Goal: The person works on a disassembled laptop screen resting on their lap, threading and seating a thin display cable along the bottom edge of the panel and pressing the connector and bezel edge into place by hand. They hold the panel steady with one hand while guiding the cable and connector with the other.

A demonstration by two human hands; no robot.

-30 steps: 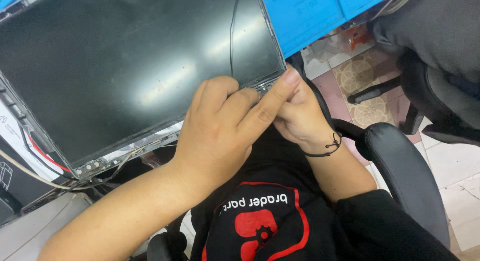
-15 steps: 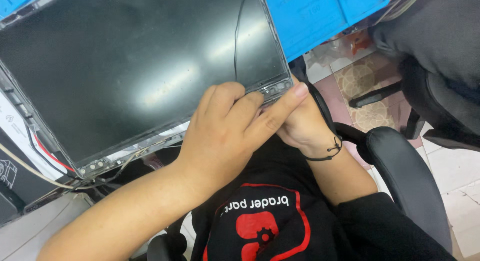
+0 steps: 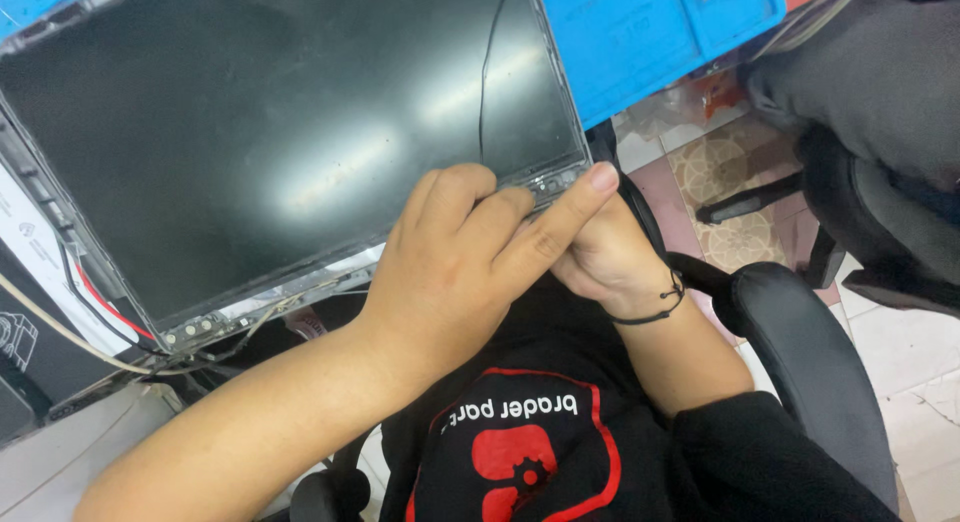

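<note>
Screen panel [image 3: 280, 152], dark and glossy, stripped of its bezel, tilted against our lap. Our left hand [image 3: 455, 272] lies over its lower right corner, fingers curled onto the thin metal edge strip [image 3: 545, 185], forefinger stretched along it, apparently to pin the corner steady. Our right hand [image 3: 605, 257], a black cord bracelet [image 3: 655, 307] at the wrist, sits beneath the left; whether it grips the frame we cannot tell, being mostly covered. Outward: loose red and black wires [image 3: 95, 307] at the lower left corner; blue mat [image 3: 650, 32] beyond; black chair armrest [image 3: 810, 362]; patterned tiled floor [image 3: 740, 197].
</note>
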